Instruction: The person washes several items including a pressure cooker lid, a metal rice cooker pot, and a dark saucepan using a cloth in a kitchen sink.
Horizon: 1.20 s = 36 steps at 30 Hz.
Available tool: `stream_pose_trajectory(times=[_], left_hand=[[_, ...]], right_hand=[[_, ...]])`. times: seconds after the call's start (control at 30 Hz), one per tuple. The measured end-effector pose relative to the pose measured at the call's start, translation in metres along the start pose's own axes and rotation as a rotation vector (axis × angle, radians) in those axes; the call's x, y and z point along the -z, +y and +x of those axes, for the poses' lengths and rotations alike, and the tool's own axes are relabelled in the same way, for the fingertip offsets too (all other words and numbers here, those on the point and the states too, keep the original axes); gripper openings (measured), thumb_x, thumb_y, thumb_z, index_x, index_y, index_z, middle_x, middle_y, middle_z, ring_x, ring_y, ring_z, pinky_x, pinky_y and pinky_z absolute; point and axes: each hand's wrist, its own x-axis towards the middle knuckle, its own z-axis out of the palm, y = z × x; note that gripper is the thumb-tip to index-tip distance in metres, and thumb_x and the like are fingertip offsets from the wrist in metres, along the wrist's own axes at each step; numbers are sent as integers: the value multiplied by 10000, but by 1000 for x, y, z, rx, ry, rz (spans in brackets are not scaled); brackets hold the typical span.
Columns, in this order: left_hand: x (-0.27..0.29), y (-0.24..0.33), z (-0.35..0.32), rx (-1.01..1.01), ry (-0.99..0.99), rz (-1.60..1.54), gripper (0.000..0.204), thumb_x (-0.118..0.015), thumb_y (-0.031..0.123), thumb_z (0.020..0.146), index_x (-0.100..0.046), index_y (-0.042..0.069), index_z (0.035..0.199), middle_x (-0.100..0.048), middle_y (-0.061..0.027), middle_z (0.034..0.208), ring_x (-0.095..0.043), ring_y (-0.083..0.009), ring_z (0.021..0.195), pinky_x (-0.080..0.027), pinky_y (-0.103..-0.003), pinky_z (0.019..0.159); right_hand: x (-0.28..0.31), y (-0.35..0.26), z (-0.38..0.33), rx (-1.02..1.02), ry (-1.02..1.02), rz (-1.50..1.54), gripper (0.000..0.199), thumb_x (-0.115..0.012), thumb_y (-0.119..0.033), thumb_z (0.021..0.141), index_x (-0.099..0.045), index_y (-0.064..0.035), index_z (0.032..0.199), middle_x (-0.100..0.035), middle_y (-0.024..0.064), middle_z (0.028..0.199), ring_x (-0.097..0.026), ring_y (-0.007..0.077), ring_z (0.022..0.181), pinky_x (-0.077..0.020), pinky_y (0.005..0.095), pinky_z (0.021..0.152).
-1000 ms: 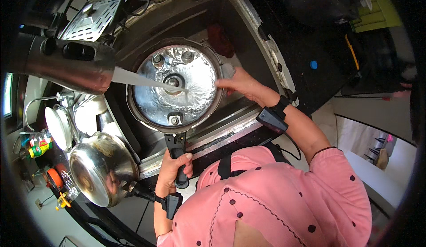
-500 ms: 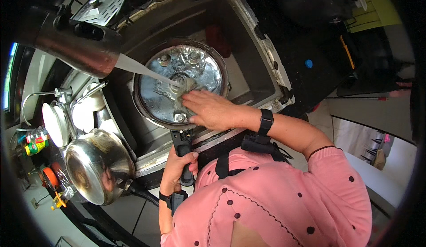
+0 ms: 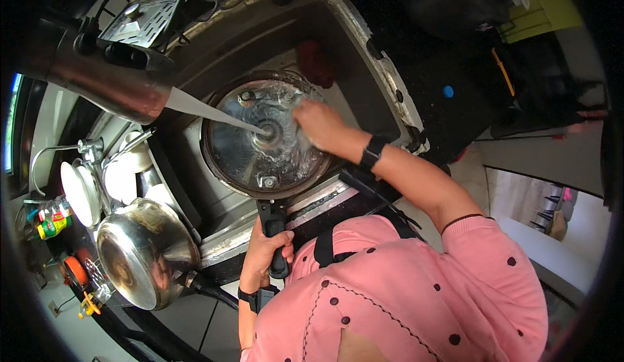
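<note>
A round metal pressure cooker lid lies in the sink, with fittings on its wet face. My left hand is closed round its black handle at the sink's front edge. Water pours from the faucet onto the lid's centre. Over the lid's right part, my right hand is curled and blurred by motion. Whatever lies under its fingers is hidden.
The dark sink has a worn pale rim. A steel pan with a black handle sits at the left, below white dishes. A blue cap lies on the black counter to the right. A dish rack stands far left.
My right hand has moved up and right across the lid, and its fingers have curled. The greyish cloth seen under it before no longer shows. My left hand keeps hold of the handle.
</note>
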Motion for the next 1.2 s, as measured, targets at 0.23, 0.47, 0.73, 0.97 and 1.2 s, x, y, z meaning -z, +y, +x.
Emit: stream_pose_trajectory(times=[0.23, 0.47, 0.73, 0.97, 1.2], left_hand=[[-8, 9, -2, 46, -9, 97, 512, -597, -102, 721, -377, 61, 1154, -473, -65, 617, -481, -148, 426, -432, -297, 391], [-8, 12, 2, 11, -35, 84, 459, -595, -92, 727, -394, 43, 1116, -477, -63, 635, -479, -144, 424, -435, -294, 387], [-9, 9, 4, 28, -83, 193, 424, -598, -85, 729, -404, 33, 1086, -479, -57, 601, -481, -139, 425, -437, -291, 391], [-5, 9, 13, -15, -84, 248, 439, -582, -85, 723, -389, 24, 1102, -496, -55, 633, -494, -133, 436, -437, -285, 393], [-9, 15, 8, -54, -29, 294, 425, -588, -69, 726, -391, 17, 1093, -496, -61, 625, -487, -143, 425, -436, -292, 385]], right_hand=[[-4, -29, 25, 47, 269, 496, 115, -575, -45, 758, -634, -38, 857, -613, 158, 929, -587, 327, 885, -481, 410, 765], [11, -39, 2, 612, 141, 45, 188, -603, -129, 727, -621, -26, 883, -598, 93, 938, -545, 268, 976, -422, 385, 884], [-19, -58, 25, 446, 40, 137, 404, -541, -129, 781, -537, -1, 1164, -505, 167, 1265, -451, 346, 1201, -359, 424, 1014], [32, -90, 16, 480, -244, 158, 366, -524, -105, 785, -548, -38, 1144, -498, 141, 1224, -475, 322, 1162, -357, 465, 1001], [30, -71, 31, 507, -46, 96, 315, -572, -89, 720, -577, -25, 1029, -550, 125, 1052, -525, 317, 1032, -429, 420, 882]])
